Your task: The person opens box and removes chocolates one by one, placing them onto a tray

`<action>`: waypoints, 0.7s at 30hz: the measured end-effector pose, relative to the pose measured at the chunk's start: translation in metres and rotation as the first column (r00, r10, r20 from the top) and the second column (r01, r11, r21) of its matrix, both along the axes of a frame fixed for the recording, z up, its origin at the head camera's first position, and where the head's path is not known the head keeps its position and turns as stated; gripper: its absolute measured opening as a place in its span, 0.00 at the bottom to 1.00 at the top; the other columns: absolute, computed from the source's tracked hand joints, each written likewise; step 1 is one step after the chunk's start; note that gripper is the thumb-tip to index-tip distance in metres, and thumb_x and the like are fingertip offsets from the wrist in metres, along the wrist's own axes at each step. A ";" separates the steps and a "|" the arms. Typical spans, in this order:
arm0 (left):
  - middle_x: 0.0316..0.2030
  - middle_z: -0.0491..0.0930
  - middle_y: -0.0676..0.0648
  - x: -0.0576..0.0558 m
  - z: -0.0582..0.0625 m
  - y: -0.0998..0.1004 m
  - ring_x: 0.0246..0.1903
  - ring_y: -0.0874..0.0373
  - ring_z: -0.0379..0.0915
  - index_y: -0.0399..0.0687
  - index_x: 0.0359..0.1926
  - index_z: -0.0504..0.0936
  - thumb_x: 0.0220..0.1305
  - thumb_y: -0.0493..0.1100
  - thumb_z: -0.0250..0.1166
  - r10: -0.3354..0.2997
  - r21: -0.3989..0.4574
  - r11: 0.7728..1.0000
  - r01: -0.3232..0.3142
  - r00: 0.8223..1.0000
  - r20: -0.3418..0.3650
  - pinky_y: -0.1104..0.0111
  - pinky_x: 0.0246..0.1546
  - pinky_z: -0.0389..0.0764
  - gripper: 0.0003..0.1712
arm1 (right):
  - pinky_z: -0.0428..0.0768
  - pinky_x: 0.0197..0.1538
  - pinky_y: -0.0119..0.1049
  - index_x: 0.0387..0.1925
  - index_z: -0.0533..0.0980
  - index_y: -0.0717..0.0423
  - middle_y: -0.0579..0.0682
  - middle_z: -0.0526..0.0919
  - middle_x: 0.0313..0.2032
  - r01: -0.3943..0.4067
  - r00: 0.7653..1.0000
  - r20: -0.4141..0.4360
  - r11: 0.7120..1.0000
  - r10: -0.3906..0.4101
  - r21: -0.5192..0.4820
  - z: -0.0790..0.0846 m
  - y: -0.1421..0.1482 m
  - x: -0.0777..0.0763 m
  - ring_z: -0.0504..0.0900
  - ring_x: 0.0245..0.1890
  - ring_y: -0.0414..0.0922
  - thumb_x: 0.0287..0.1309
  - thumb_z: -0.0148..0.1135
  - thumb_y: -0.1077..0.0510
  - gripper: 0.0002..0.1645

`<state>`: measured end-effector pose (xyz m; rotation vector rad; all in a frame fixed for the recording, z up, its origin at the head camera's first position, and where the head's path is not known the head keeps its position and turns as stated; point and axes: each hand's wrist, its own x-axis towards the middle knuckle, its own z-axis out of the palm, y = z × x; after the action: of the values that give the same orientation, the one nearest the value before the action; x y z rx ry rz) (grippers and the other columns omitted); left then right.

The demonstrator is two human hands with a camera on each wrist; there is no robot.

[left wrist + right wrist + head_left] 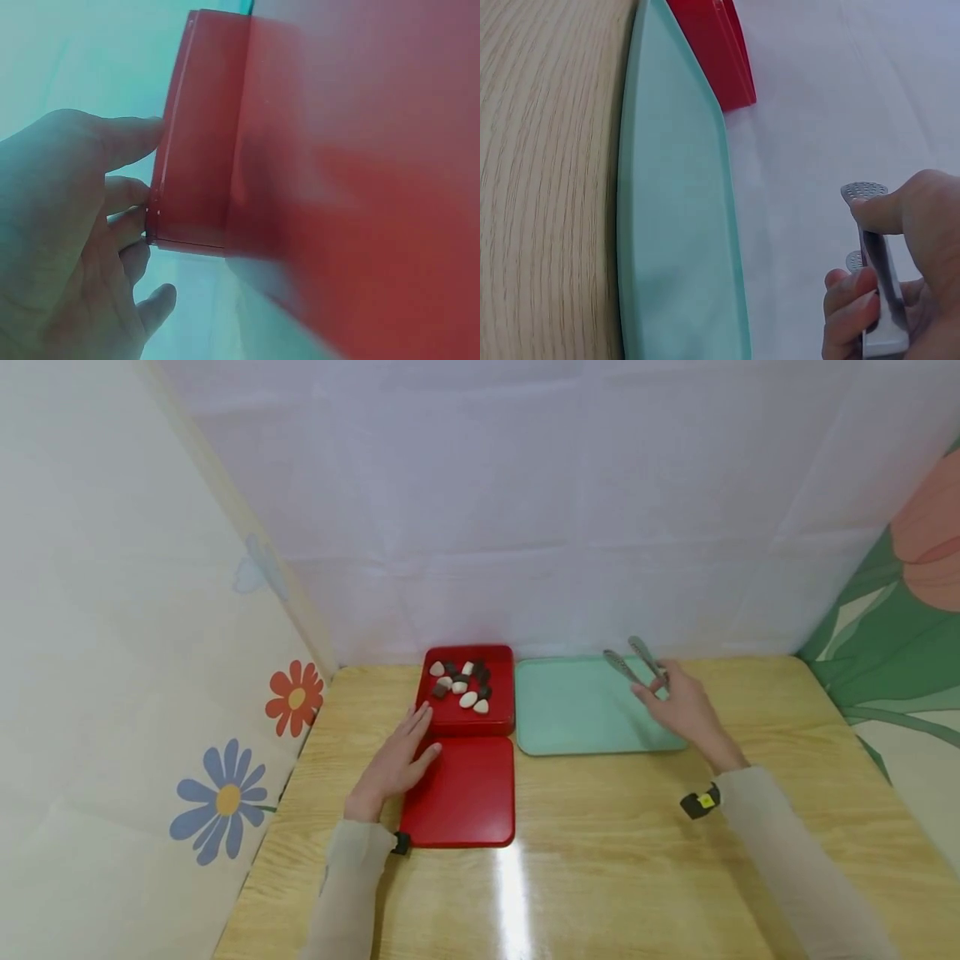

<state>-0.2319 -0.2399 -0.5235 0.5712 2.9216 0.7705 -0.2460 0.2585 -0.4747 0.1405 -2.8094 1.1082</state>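
My right hand grips a pair of metal tongs above the right part of a mint-green tray. The tongs' two perforated ends stand apart with nothing between them. On the left, a red box holds several small white and dark brown pieces, which look like chocolates or pebbles. My left hand touches the box's near left edge with its fingers extended. In the left wrist view, the thumb and fingertips meet the box's rim. In front of the box lies a flat red lid.
All of this stands on a wood-grain table. A white cloth backdrop rises directly behind the box and tray. Flower-printed panels flank the table, one at the left and one at the right.
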 end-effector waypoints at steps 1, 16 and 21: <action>0.86 0.48 0.44 0.001 0.000 0.000 0.86 0.38 0.38 0.42 0.85 0.53 0.78 0.50 0.63 0.006 0.005 1.000 -0.006 1.000 0.003 0.38 0.79 0.59 0.45 | 0.76 0.28 0.38 0.72 0.65 0.70 0.70 0.82 0.50 -0.005 1.000 0.002 1.000 0.005 0.002 0.000 -0.002 0.000 0.79 0.33 0.53 0.77 0.62 0.43 0.41; 0.85 0.54 0.41 0.002 0.002 0.004 0.84 0.36 0.45 0.37 0.83 0.58 0.78 0.49 0.64 -0.025 -0.039 0.999 0.022 0.997 -0.077 0.40 0.81 0.57 0.43 | 0.81 0.55 0.60 0.74 0.67 0.66 0.63 0.86 0.56 -0.100 0.995 0.002 0.994 0.100 0.033 0.009 -0.038 -0.012 0.83 0.55 0.64 0.74 0.65 0.41 0.42; 0.86 0.49 0.41 0.004 0.004 0.004 0.85 0.37 0.40 0.38 0.84 0.54 0.78 0.49 0.64 -0.035 -0.033 0.999 0.034 0.999 -0.033 0.41 0.79 0.61 0.45 | 0.79 0.63 0.65 0.75 0.68 0.64 0.59 0.89 0.54 -0.150 0.989 -0.001 0.987 0.151 0.053 0.014 -0.053 -0.017 0.82 0.62 0.65 0.74 0.66 0.41 0.42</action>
<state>-0.2278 -0.2355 -0.5195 0.6360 2.9406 0.7160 -0.2635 0.2058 -0.4608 0.3659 -2.8647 1.0605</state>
